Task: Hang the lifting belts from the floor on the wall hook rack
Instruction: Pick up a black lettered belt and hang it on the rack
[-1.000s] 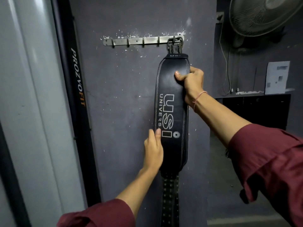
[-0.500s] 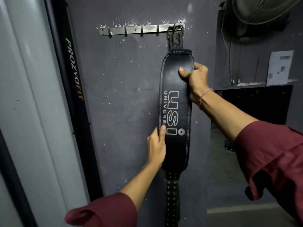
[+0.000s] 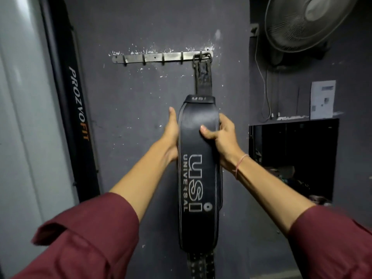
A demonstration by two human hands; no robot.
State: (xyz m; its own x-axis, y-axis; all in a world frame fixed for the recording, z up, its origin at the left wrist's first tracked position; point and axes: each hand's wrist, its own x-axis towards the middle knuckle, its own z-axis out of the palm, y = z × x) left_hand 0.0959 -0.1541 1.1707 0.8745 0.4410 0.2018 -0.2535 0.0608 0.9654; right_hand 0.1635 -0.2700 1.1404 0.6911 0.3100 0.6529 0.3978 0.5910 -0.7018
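Note:
A black leather lifting belt (image 3: pixel 198 184) printed "USI UNIVERSAL" hangs straight down the dark wall. Its buckle (image 3: pixel 203 57) is looped over the rightmost hook of the metal hook rack (image 3: pixel 153 57). My right hand (image 3: pixel 221 138) grips the belt's right edge near its top, thumb across the front. On the opposite edge, my left hand (image 3: pixel 171 135) lies flat at about the same height, fingers pointing up. The rack's other hooks are bare. The belt's studded tail runs out of view at the bottom.
A black "PROZVOFIT" post (image 3: pixel 77 105) stands upright to the left of the wall. At the upper right a wall fan (image 3: pixel 308 23) hangs with its cable, above a dark opening (image 3: pixel 291 158) and a paper notice (image 3: pixel 322 99).
My left hand has slid up the belt's left edge from near the logo to the top. The right hand has shifted lower relative to the rack, and more strap shows below the buckle.

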